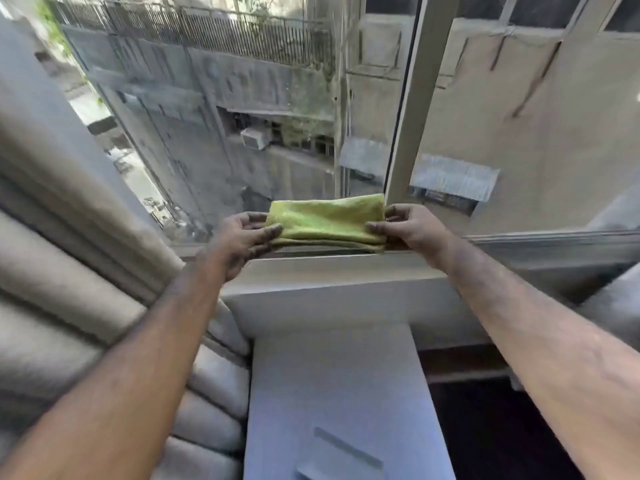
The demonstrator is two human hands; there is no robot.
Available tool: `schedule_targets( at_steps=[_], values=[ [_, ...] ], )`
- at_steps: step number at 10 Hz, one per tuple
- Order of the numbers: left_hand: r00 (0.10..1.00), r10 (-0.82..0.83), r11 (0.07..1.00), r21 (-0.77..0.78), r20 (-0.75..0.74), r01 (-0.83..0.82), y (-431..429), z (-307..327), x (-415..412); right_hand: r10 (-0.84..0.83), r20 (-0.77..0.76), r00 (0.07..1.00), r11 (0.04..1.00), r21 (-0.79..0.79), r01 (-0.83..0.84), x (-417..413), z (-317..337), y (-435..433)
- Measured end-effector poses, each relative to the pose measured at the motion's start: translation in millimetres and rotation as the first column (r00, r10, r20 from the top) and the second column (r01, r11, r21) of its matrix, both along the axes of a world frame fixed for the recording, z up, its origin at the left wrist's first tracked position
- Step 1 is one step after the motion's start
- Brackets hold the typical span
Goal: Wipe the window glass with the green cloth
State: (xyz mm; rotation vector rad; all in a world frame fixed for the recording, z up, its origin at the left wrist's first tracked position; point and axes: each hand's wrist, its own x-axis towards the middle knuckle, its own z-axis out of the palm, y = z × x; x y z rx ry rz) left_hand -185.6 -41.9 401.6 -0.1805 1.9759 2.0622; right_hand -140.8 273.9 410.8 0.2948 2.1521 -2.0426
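The green cloth [327,221] is folded into a flat rectangle and held level just above the window sill [332,268]. My left hand [242,240] pinches its left end and my right hand [410,228] pinches its right end. Behind the cloth rises the window glass [207,116], dusty and streaked, with buildings showing through it. A second pane [519,116] lies to the right of the white upright frame bar [412,109].
A pale pleated curtain [62,254] hangs along the left side, close to my left forearm. Below the sill a white ledge [339,393] juts toward me. To its right lies a dark gap [491,417].
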Motion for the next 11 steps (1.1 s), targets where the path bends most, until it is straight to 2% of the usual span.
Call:
schedule_targets(
  at_steps=[2, 4, 5, 7, 8, 9, 10, 11],
  values=[
    [0.961, -0.054, 0.988, -0.123, 0.27, 0.09, -5, -193, 54, 0.001, 0.377, 0.926, 1.0, 0.022, -0.01, 70, -192, -5],
    [0.857, -0.081, 0.951, -0.218, 0.51, 0.219, -19, -372, 141, 0.004, 0.67, 0.743, 1.0, 0.014, -0.018, 177, -365, -20],
    [0.805, -0.1, 0.909, -0.275, 0.585, 0.312, -29, -441, 182, -0.012, 0.751, 0.66, 0.999, 0.034, -0.02, 226, -439, -29],
    [0.796, -0.118, 0.767, -0.454, 0.594, 0.453, -27, -525, 232, -0.114, 0.817, 0.565, 0.986, 0.16, -0.033, 292, -531, -49],
    [0.809, -0.192, 0.66, -0.537, 0.556, 0.526, -23, -549, 244, -0.21, 0.788, 0.579, 0.934, 0.337, -0.119, 302, -550, -57],
    [0.818, -0.251, 0.568, -0.605, 0.518, 0.558, -17, -551, 244, -0.205, 0.727, 0.655, 0.744, 0.551, -0.378, 293, -544, -60],
    [0.831, -0.313, 0.448, -0.7, 0.46, 0.556, -13, -530, 231, -0.086, 0.683, 0.725, 0.518, 0.652, -0.553, 268, -520, -61],
    [0.849, -0.391, 0.378, -0.779, 0.355, 0.5, -8, -498, 205, 0.086, 0.559, 0.825, 0.383, 0.746, -0.545, 224, -487, -59]
  ],
)
